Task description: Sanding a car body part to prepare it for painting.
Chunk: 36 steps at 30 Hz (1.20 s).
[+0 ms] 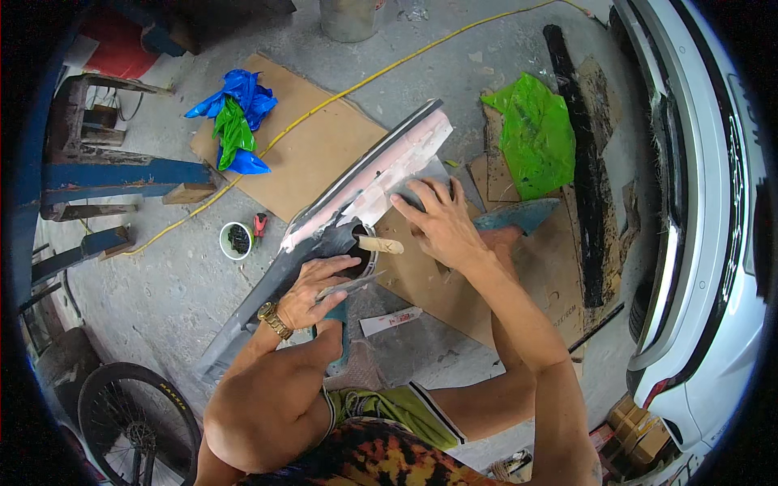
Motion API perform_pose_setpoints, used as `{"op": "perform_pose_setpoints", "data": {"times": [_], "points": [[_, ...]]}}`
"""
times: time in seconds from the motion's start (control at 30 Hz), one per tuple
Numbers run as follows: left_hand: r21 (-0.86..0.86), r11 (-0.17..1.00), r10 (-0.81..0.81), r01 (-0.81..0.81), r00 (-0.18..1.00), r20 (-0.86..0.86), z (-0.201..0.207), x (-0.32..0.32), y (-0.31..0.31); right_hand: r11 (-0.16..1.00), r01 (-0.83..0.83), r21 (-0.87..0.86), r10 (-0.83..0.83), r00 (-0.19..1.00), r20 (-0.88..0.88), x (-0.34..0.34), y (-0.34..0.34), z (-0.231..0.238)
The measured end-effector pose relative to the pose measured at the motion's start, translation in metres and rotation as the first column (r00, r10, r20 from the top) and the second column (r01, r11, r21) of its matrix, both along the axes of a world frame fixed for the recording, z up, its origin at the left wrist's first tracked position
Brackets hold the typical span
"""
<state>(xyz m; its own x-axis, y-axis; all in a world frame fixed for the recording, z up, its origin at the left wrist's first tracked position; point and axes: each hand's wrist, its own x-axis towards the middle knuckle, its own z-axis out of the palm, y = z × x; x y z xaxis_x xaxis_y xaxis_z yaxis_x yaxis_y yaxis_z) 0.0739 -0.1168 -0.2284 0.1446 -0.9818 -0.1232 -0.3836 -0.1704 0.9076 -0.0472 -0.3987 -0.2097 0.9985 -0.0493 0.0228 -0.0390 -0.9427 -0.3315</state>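
Observation:
A long, narrow car trim panel (356, 188) slants in front of me, pinkish-white at its far end and dark grey at the near end. My right hand (446, 223) bends its fingers over a flat grey piece (438, 171), pressed to the pale part. On the dark grey part rest the fingers of my left hand (312, 293), a gold watch at the wrist. A thin grey blade-like piece (352, 285) is pinched by its thumb. Beside that hand, a tan wooden stick (381, 245) juts from a round, dark-filled container (365, 263), partly hidden.
Cardboard (316, 142) lies on the concrete, with blue and green plastic (237, 121) and a yellow cable (365, 83) across it. A white cup (237, 240) stands at left. Green plastic sheet (531, 134) and a white car (705, 243) are at right; a bicycle wheel (134, 389) is lower left.

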Motion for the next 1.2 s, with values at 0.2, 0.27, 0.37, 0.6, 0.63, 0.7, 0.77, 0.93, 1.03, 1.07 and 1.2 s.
{"op": "perform_pose_setpoints", "data": {"times": [0.2, 0.27, 0.37, 0.6, 0.63, 0.7, 0.77, 0.93, 1.03, 1.07, 1.2], "points": [[-0.016, 1.000, 0.017, -0.017, 1.000, 0.018, 0.001, -0.001, 0.000, 0.997, 0.023, 0.067, -0.025, 0.999, 0.022, -0.001, -0.003, 0.014], [-0.008, 1.000, 0.019, -0.019, 1.000, 0.020, 0.001, -0.001, 0.001, 0.999, 0.042, 0.027, -0.045, 0.986, 0.158, 0.006, -0.001, 0.010], [0.000, 1.000, 0.015, -0.015, 1.000, 0.014, -0.001, -0.001, 0.001, 1.000, -0.007, -0.019, 0.009, 0.997, 0.080, 0.014, 0.001, 0.005], [-0.014, 1.000, 0.026, -0.026, 1.000, -0.003, 0.000, 0.000, 0.001, 0.999, -0.035, -0.015, 0.034, 0.999, -0.009, -0.010, 0.010, 0.004], [-0.018, 1.000, 0.024, -0.023, 1.000, 0.003, 0.000, 0.000, 0.001, 0.999, -0.022, -0.027, 0.023, 1.000, 0.009, -0.013, 0.016, -0.001], [-0.017, 1.000, 0.014, -0.014, 1.000, 0.004, 0.001, 0.000, 0.001, 0.999, -0.003, -0.034, 0.004, 1.000, 0.023, -0.016, 0.024, -0.013], [-0.019, 1.000, 0.024, -0.023, 1.000, 0.017, 0.001, 0.000, 0.000, 0.998, -0.008, -0.057, 0.012, 0.997, 0.075, -0.017, 0.030, -0.027], [-0.036, 0.999, 0.033, -0.033, 0.999, 0.003, -0.002, 0.001, 0.001, 0.994, 0.001, -0.112, 0.008, 0.997, 0.080, -0.018, 0.034, -0.042], [-0.040, 0.999, 0.031, -0.031, 0.999, -0.018, -0.005, 0.001, 0.002, 0.991, -0.003, -0.132, 0.008, 0.999, 0.036, -0.018, 0.034, -0.037], [-0.043, 0.999, 0.030, -0.031, 0.999, -0.027, -0.006, 0.001, 0.002, 0.990, -0.015, -0.137, 0.016, 1.000, 0.010, -0.017, 0.034, -0.034], [-0.048, 0.998, 0.029, -0.031, 0.999, -0.034, -0.006, 0.001, 0.002, 0.990, -0.041, -0.132, 0.036, 0.999, -0.039, -0.013, 0.033, -0.022]]}}
